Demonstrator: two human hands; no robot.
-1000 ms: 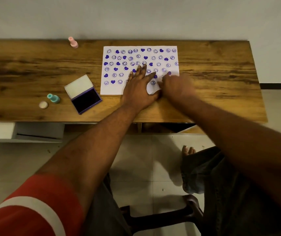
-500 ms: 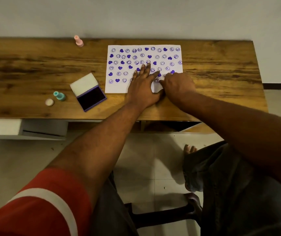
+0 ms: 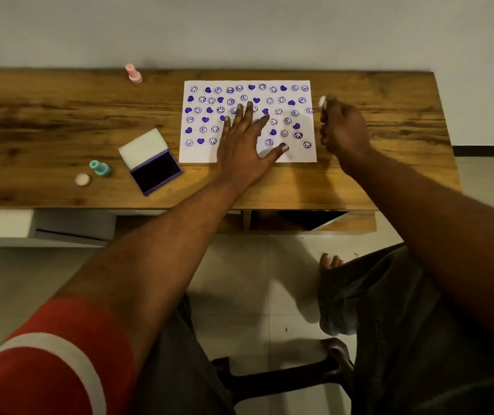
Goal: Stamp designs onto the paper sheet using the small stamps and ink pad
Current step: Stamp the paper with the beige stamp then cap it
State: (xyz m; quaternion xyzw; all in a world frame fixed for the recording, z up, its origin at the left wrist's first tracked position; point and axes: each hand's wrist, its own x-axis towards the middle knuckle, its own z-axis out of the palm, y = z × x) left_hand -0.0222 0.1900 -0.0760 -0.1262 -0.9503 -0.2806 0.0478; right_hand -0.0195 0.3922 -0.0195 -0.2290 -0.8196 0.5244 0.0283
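A white paper sheet (image 3: pixel 197 118) covered with purple hearts and smiley prints lies on the wooden desk (image 3: pixel 45 121). My left hand (image 3: pixel 244 151) presses flat on the sheet's lower middle, fingers spread. My right hand (image 3: pixel 343 130) hovers just past the sheet's right edge, closed on a small pale stamp (image 3: pixel 323 101) whose end pokes out above the fingers. The open ink pad (image 3: pixel 156 170) with its white lid raised sits left of the sheet. Beside it stand a teal stamp (image 3: pixel 100 168) and a round pale cap (image 3: pixel 83 179). A pink stamp (image 3: pixel 133 74) stands at the desk's back edge.
The desk meets a plain wall at the back. Below its front edge are a white drawer unit (image 3: pixel 39 227) on the left, tiled floor, my legs and a dark chair base (image 3: pixel 284 375).
My right hand has lifted off the sheet's lower right and moved right and up, off the paper, with the stamp. New prints show where it was. My left hand stays flat.
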